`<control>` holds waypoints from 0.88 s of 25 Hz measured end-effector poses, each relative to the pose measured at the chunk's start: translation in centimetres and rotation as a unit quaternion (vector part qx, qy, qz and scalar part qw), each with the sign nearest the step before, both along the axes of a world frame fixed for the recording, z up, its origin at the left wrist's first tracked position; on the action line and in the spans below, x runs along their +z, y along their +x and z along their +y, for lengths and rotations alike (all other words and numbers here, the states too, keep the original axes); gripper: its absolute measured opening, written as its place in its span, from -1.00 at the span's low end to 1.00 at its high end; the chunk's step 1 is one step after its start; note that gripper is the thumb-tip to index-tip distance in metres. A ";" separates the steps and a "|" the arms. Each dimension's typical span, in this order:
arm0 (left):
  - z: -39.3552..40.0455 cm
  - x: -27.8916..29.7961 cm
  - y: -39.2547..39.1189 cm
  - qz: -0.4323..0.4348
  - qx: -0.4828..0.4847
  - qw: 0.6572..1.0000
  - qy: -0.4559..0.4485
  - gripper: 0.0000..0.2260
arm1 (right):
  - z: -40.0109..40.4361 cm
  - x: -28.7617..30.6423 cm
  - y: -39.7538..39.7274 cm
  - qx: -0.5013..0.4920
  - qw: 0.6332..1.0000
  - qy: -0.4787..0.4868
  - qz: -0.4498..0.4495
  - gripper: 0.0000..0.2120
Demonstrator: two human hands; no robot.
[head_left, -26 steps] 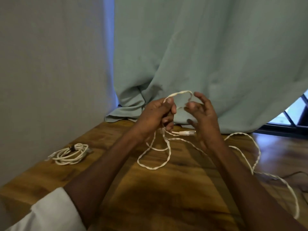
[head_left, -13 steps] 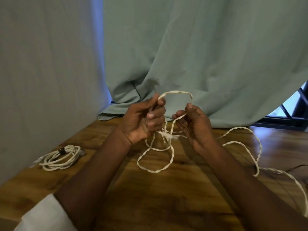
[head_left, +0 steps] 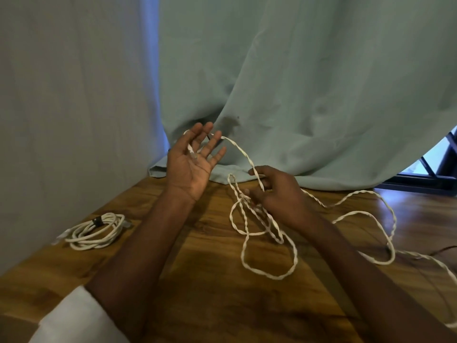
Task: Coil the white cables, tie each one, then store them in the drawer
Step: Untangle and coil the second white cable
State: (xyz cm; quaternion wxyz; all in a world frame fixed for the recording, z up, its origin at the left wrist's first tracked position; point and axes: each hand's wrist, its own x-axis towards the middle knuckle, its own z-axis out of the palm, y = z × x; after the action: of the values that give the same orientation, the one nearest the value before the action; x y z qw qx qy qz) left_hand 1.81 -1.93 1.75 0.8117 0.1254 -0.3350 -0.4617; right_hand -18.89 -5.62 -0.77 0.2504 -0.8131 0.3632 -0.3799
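A long white twisted cable (head_left: 269, 233) lies in loose loops on the wooden table (head_left: 212, 280) and trails off to the right. My left hand (head_left: 191, 164) is raised palm up with fingers spread; the cable's end lies across its palm and loops behind the fingers. My right hand (head_left: 277, 191) hovers lower, its thumb and fingers pinching a strand of the same cable. A second white cable (head_left: 96, 230), coiled and bound with a dark tie, rests on the table at the left.
A pale green curtain (head_left: 296, 95) hangs behind and pools on the table's far edge. A grey wall (head_left: 74, 107) runs along the left. A window frame (head_left: 435, 169) shows at the far right. A thin dark wire (head_left: 442, 248) lies near the right edge.
My left hand has opened from a curled grip and lifted up to the left, drawing the cable out. The right hand dropped lower and the loops fell looser onto the table.
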 end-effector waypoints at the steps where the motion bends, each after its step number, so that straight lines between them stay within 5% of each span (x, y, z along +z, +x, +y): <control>1: -0.2 0.0 -0.1 -0.034 0.042 0.998 0.020 -0.82 | 0.6 0.5 0.0 0.054 0.991 0.091 -0.079 -0.60; 3: -0.7 -0.2 -0.7 -0.131 0.155 0.977 0.058 -0.79 | 1.2 1.6 -0.6 0.171 0.921 0.255 -0.241 -0.58; 5: -1.1 -0.5 -1.6 -0.244 0.250 0.934 0.073 -0.76 | 0.9 2.4 -1.5 0.252 0.860 0.322 -0.306 -0.59; 8: -0.8 -1.3 -2.7 -0.313 0.266 0.908 0.086 -0.74 | 1.2 2.1 -1.3 0.260 0.874 0.316 -0.261 -0.49; 13: 0.1 -2.1 -3.0 -0.443 0.311 0.835 0.099 -0.69 | 0.0 1.2 -0.3 0.035 0.893 0.262 -0.365 -0.71; 16: 0.6 -1.2 -3.4 -0.425 0.208 0.876 0.098 -0.62 | -1.8 1.3 -1.8 -0.091 0.925 0.083 -0.358 -0.85; 18: 1.2 -0.4 -4.1 -0.361 0.078 0.923 0.105 -0.60 | -1.5 1.4 -1.8 -0.005 0.922 0.128 -0.366 -0.83; 22: 1.5 0.2 -4.6 -0.233 0.026 0.963 0.132 -0.64 | 0.2 1.5 -0.7 0.194 0.872 0.246 -0.375 -0.49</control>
State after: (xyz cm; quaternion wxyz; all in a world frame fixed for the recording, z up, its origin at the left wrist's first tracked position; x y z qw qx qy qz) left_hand -2.84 -0.38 1.96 0.6996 0.3441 -0.4471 -0.4384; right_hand -19.59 -5.47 0.70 0.6288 -0.5754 0.1583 -0.4985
